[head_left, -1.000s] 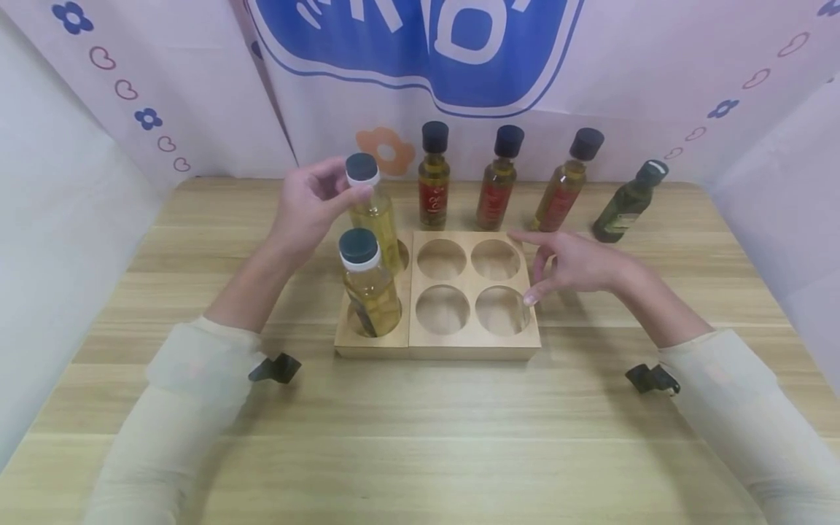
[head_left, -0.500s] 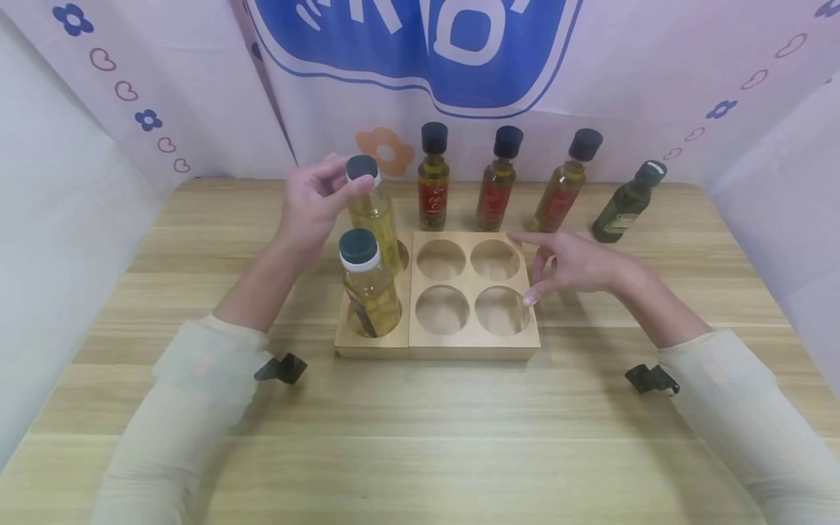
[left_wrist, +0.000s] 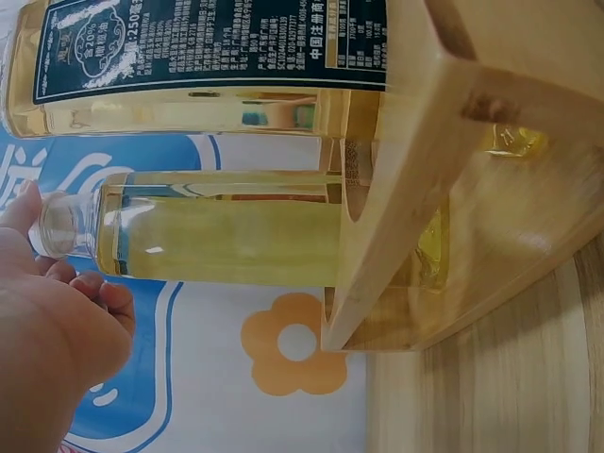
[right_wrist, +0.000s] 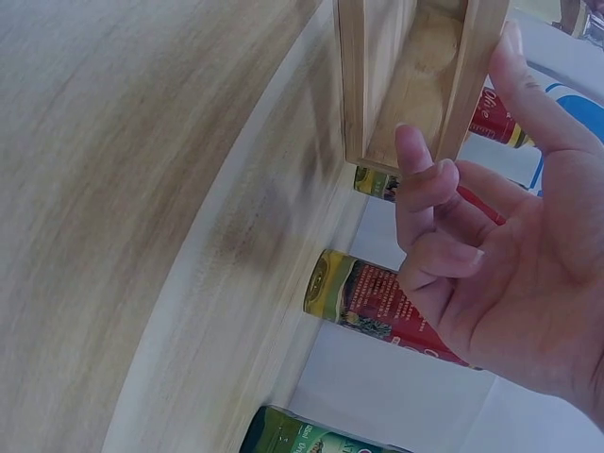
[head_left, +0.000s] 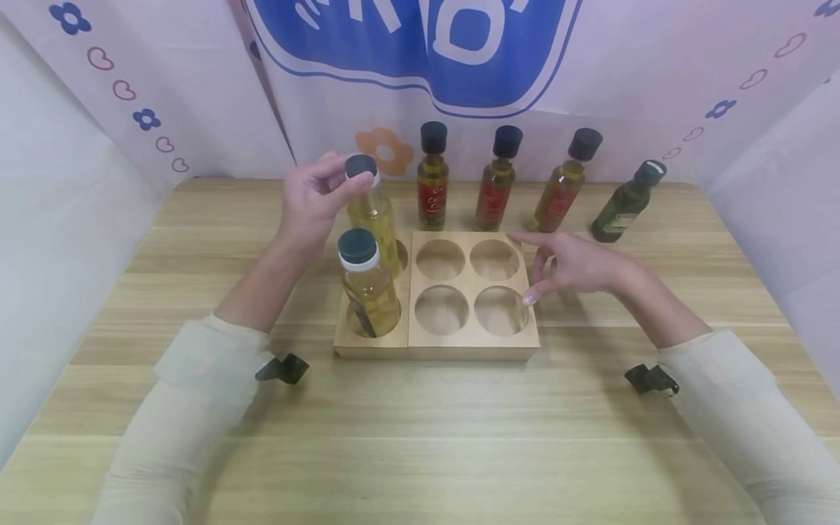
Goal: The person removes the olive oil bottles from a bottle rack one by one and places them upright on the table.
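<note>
My left hand (head_left: 307, 204) pinches the dark green cap of the rear oil bottle (head_left: 375, 219) between thumb and fingers. This clear bottle of pale yellow oil stands upright in a rear hole of the wooden rack (head_left: 474, 353); the left wrist view shows its lower end (left_wrist: 432, 250) below the top board. In front stands a matching oil bottle (head_left: 377, 302), with a dark printed label (left_wrist: 208, 47). My right hand (head_left: 577, 262) holds the rack's right end, index finger at the back corner and thumb near the front hole. Several round holes there show bare wood.
Behind the rack stand three slim bottles with black caps and red labels, the left one (head_left: 433, 197), the middle one (head_left: 495, 197) and the right one (head_left: 559, 200). A dark green bottle (head_left: 622, 208) is at far right. A printed curtain (head_left: 216, 109) hangs behind the table (head_left: 420, 452).
My left hand and sleeve have shifted slightly right, with the thumb a touch lower on the cap. The right hand, the rack and the other bottles stay in place.
</note>
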Demonstrator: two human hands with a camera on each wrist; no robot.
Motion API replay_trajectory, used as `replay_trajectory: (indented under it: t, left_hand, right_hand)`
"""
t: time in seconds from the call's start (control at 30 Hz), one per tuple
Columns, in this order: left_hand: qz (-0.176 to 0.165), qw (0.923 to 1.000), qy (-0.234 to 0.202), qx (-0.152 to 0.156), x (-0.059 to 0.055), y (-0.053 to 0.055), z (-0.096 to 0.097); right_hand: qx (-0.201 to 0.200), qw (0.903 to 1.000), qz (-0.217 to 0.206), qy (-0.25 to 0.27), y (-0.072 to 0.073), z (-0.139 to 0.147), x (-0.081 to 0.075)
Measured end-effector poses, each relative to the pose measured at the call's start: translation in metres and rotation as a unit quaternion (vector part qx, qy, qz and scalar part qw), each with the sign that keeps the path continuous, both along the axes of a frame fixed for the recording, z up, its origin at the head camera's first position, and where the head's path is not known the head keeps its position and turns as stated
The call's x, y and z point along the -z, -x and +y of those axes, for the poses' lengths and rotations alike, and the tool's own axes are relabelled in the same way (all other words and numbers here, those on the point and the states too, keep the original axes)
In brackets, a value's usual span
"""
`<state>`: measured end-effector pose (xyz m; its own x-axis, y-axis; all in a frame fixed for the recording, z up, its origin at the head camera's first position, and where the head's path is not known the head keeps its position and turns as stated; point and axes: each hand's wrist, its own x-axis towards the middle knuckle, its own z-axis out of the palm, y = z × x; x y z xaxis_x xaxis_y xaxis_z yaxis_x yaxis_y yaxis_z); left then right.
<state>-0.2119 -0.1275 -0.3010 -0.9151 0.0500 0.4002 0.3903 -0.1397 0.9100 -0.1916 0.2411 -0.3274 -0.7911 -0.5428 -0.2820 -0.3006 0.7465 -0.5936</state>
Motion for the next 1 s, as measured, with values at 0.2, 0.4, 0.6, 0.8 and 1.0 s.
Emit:
replay_trajectory:
  t: [0.2, 0.4, 0.6, 0.8, 1.0]
  left_hand:
    - [0.006, 1.0000, -0.005, -0.002, -0.002, -0.001, 0.001]
    - [0.006, 0.9999, -0.012, -0.005, -0.005, 0.000, 0.002]
    - [0.019, 0.9997, -0.016, -0.006, -0.011, 0.001, 0.003]
    - [0.015, 0.9995, -0.027, -0.006, -0.017, 0.002, 0.003]
    - [0.036, 0.9984, -0.043, -0.009, -0.021, 0.007, 0.005]
  right_hand:
    - [0.005, 1.0000, -0.005, 0.001, 0.000, 0.000, 0.000]
    - [0.000, 1.0000, -0.002, 0.004, 0.001, 0.000, 0.000]
    - [0.001, 1.0000, -0.003, 0.004, 0.000, 0.000, 0.000]
    - [0.001, 1.0000, -0.004, 0.002, 0.000, 0.000, 0.001]
    - [0.000, 1.0000, -0.003, 0.005, 0.000, 0.001, 0.000]
